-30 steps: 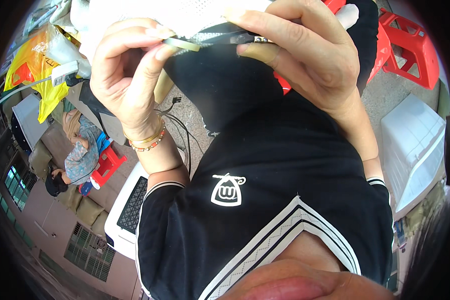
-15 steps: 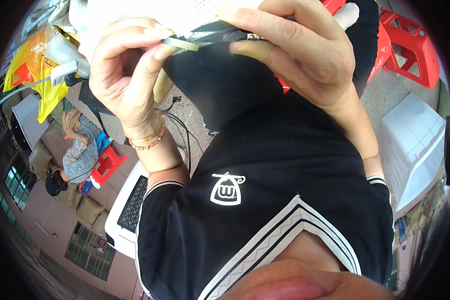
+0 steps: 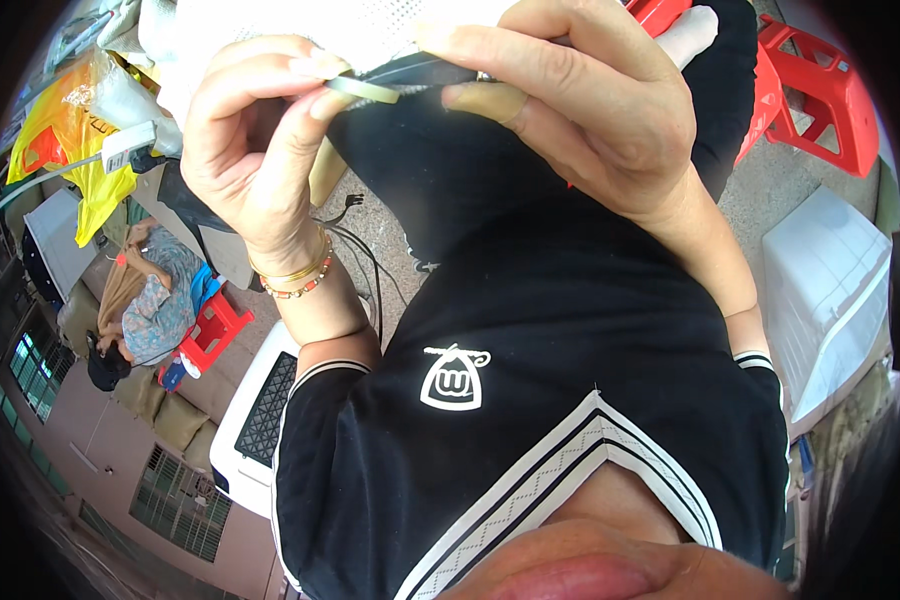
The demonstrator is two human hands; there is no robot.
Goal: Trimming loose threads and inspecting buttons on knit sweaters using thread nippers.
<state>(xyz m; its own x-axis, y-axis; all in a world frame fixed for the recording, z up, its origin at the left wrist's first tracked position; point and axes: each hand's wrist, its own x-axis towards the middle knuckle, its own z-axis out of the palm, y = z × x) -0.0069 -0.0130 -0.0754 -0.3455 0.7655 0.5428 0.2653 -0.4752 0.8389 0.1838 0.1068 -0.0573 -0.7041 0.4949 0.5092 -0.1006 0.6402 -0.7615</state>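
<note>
A slim, smooth, pale strip [image 3: 365,90] with a rounded end is pinched between the thumb and forefinger of the left hand [image 3: 255,150], its tip jutting toward the middle. Alongside it, a thin dark band [image 3: 425,73] runs across to the right hand [image 3: 600,115], whose thumb and forefinger stand slightly parted around it, holding it; a small shiny bit shows between those fingers. Only a short gap separates the two hands. Behind them spreads white, finely perforated fabric [image 3: 370,22], overexposed. Below, soft black cloth [image 3: 450,160] covers the lap, its edge meeting speckled floor [image 3: 390,200] near loose black cables [image 3: 370,250]. Farther right, a stretch of floor separates a moulded red plastic stool [image 3: 850,120] from a translucent-walled white tub [image 3: 830,290].
</note>
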